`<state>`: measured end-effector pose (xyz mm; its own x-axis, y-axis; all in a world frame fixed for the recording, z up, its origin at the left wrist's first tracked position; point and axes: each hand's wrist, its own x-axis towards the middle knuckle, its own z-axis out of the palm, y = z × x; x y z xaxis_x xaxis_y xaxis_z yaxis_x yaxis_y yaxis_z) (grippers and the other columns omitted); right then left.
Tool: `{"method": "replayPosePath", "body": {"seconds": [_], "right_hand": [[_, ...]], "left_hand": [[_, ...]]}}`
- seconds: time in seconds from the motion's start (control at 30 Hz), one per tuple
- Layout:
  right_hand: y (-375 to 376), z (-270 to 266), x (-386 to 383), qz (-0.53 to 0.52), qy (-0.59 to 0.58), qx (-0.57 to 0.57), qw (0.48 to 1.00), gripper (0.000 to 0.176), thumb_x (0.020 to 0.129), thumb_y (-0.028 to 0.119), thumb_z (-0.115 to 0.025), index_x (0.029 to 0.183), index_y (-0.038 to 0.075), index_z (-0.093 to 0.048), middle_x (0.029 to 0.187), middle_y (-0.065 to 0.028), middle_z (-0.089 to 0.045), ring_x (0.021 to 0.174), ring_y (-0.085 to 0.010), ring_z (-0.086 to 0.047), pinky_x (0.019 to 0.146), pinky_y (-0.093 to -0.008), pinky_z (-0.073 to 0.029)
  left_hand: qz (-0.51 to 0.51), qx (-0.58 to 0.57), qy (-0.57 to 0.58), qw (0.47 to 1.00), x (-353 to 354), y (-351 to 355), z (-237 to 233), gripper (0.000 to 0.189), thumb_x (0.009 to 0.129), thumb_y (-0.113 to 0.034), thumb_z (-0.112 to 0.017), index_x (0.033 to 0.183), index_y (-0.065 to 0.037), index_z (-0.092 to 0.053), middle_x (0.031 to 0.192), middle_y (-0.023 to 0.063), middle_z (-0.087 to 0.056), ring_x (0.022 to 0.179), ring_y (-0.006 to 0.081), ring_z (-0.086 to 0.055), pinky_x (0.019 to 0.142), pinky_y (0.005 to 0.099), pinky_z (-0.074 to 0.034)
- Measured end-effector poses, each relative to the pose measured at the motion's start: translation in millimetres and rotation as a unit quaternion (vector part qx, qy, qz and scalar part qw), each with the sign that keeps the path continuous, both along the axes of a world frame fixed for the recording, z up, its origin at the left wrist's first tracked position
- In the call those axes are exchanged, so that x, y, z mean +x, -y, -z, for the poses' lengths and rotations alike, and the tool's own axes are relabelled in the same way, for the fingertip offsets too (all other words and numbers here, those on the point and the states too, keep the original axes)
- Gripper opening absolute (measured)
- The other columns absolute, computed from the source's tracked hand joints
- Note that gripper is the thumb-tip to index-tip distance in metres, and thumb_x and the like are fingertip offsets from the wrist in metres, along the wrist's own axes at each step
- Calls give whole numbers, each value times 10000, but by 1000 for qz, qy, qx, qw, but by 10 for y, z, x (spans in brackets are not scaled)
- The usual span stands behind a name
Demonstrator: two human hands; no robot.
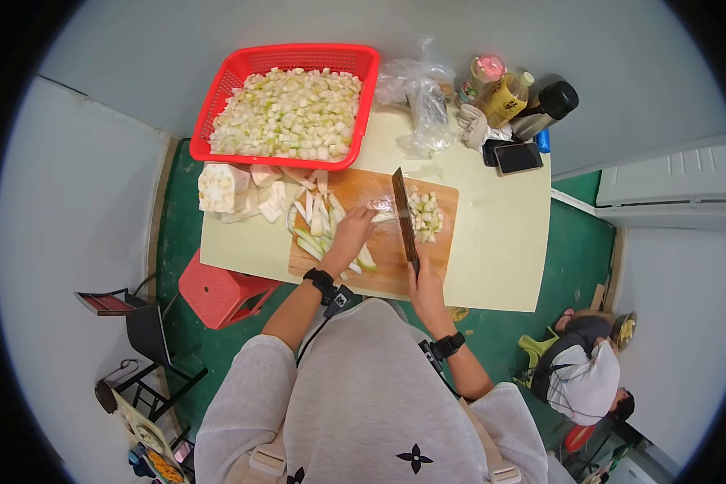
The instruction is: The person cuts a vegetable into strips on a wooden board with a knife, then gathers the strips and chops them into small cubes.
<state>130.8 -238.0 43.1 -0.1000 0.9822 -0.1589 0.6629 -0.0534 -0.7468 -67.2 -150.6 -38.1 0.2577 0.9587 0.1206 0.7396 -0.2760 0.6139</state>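
Note:
My right hand (pixel 426 284) is wrapped round the dark handle of a cleaver (pixel 404 214), whose blade stands over a wooden cutting board (pixel 347 281). Just left of the blade, my left hand (pixel 353 231) is closed with its fingertips on a pale vegetable strip (pixel 385 216). Small diced pieces (pixel 427 219) lie on the board at the blade's right. More white and light-green strips (pixel 315 218) are strewn on the board's left part, some next to my left wrist. Large peeled white chunks (pixel 222 188) rest on the table left of the board.
A red plastic basket (pixel 365 105) full of diced vegetable stands behind the board. Clear plastic bags (pixel 427 113), a yellow-labelled bottle (pixel 506 98), a thermos (pixel 544 111) and a phone (pixel 518 158) occupy the table's back right. A red stool (pixel 218 290) is at left; another person (pixel 581 375) sits at right.

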Motion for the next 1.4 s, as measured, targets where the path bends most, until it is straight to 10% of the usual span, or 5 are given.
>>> {"method": "replayPosePath", "body": {"seconds": [1.23, 1.4], "right_hand": [[181, -40, 8, -35, 37, -53, 997, 584, 925, 28, -522, 1471, 89, -326, 1034, -268, -604, 842, -446, -623, 704, -485, -509], [178, 4, 12, -61, 58, 14, 996, 610, 949, 114, -527, 1508, 140, -286, 847, -227, -578, 659, -412, -599, 572, -483, -499]], "left_hand": [[0, 0, -2, 1000, -14, -6, 19, 262, 818, -59, -643, 1078, -26, -631, 1005, 121, -610, 975, 311, -569, 834, 386, -489], [2, 1, 4, 1000, -11, 4, 6, 272, 812, -53, -645, 1082, -25, -627, 1005, 118, -609, 973, 308, -569, 834, 385, -491]]}}
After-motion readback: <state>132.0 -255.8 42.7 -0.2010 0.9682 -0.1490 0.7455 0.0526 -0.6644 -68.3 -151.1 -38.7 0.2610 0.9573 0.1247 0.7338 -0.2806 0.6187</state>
